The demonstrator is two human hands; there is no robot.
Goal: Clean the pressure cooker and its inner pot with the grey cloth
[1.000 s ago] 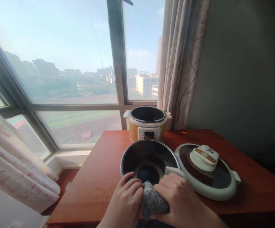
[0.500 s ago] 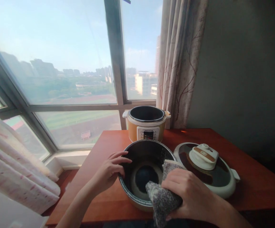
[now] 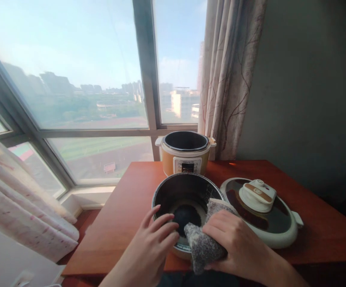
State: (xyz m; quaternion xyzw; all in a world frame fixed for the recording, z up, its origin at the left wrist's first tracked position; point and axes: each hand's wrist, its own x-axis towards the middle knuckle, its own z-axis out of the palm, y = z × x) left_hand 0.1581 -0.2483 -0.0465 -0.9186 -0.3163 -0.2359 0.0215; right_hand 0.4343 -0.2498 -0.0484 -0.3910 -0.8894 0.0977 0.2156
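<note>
A dark inner pot (image 3: 187, 185) from an electric pressure cooker stands at the table's front, its mouth facing up. My right hand (image 3: 235, 239) is shut on a fuzzy grey cloth (image 3: 205, 247), which is folded over the pot's right rim, partly inside and partly outside. Over the near left rim hovers my left hand (image 3: 151, 239), fingers spread and holding nothing; whether it touches the rim I cannot tell. Behind the pot sits the gold and white cooker body (image 3: 168, 163), with a control panel on its front. The round lid (image 3: 283, 235) lies to the right, handle up.
All of this rests on a reddish-brown wooden table (image 3: 115, 227). Tall windows (image 3: 95, 71) rise behind it, with a curtain (image 3: 229, 79) at the back right and another curtain (image 3: 26, 207) at the left. A dark wall (image 3: 304, 99) stands on the right.
My left hand has left the pot's left rim and moved right and nearer to me, its fingers spreading. My right hand keeps its grip on the cloth at the right rim.
</note>
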